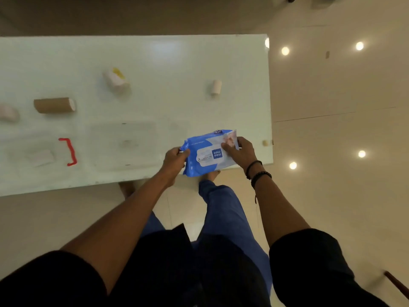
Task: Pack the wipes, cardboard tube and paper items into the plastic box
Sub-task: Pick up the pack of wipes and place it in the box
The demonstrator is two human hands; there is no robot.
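Note:
A blue pack of wipes is held over the table's near right corner. My left hand grips its left end and my right hand grips its right end. A brown cardboard tube lies at the left of the table. White paper rolls lie around: one with a yellow end, a small one at the back right, one at the far left edge. A clear plastic box sits left of the wipes. Its clear lid with a red clasp lies further left, with a paper roll seen at it.
The glossy white table ends at its right edge near my right hand. A small beige piece lies at that edge. The shiny floor to the right reflects ceiling lights. My legs stand below the near edge.

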